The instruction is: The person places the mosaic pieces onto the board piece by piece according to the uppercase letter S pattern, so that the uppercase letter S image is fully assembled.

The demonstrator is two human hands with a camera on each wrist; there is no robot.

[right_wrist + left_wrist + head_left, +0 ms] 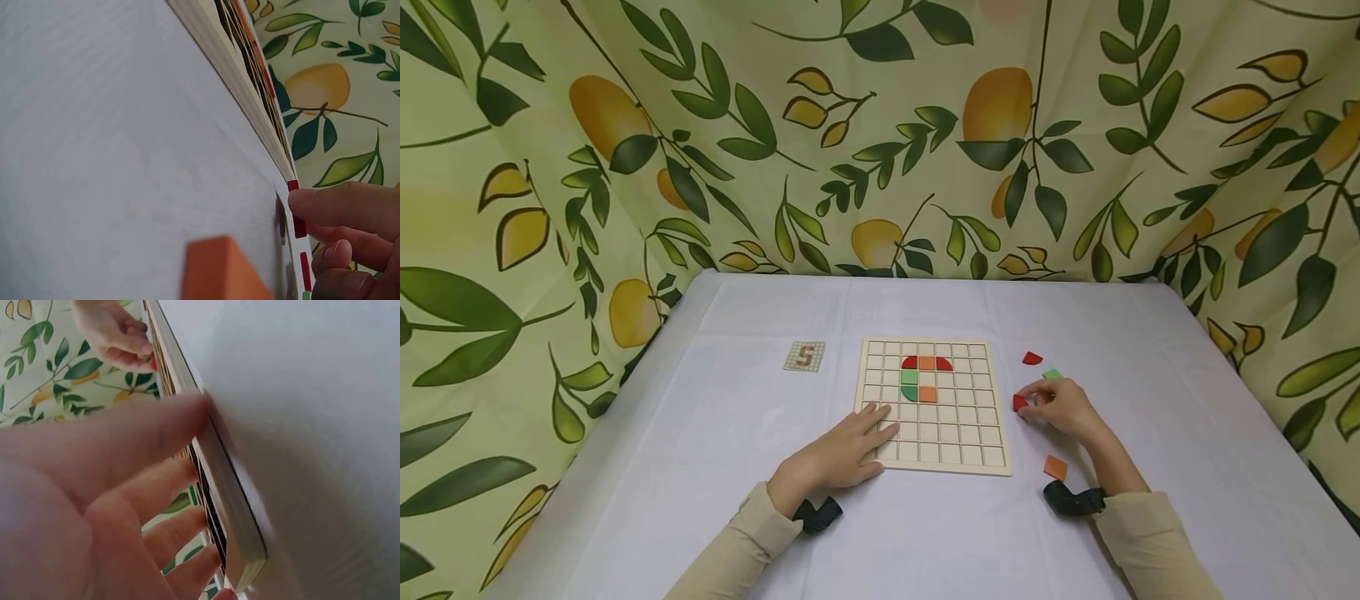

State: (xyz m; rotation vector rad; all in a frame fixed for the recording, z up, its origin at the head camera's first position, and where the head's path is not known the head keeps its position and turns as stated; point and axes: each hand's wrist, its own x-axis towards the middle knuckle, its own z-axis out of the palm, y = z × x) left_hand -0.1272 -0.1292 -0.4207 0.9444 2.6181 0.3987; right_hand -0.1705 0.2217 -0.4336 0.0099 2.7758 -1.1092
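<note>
Grip: the right hand (1060, 408) pinches a red piece (1019, 403) narrowly between thumb and finger, just off the right edge of the board (942, 435). The fingers cover part of it; its full shape, and whether it touches the cloth (700, 433), I cannot tell.

The left hand (850, 446) grips nothing. Its spread fingers rest on the board's near left part, thumb at the rim. This is sound bracing.

On the board lie 6 set pieces: 2 red wedges (944, 364), 2 orange squares (928, 394), 1 light green square (909, 377) and 1 dark green wedge (910, 392).

Beside the right hand, 3 loose pieces lie on the cloth: a red wedge (1032, 358), a light green piece (1052, 374) partly covered by the hand, and an orange piece (1056, 467) nearer the wrist. Left of the board lies a card (804, 356) bearing an S pattern.

Handling, in my judgement: hold the piece by its edges, level, with any curve turned to match the card before lowering; clear the rim, seat 1 corner first, then press flat without nudging neighbours. The left hand best keeps light, steady pressure.
</note>
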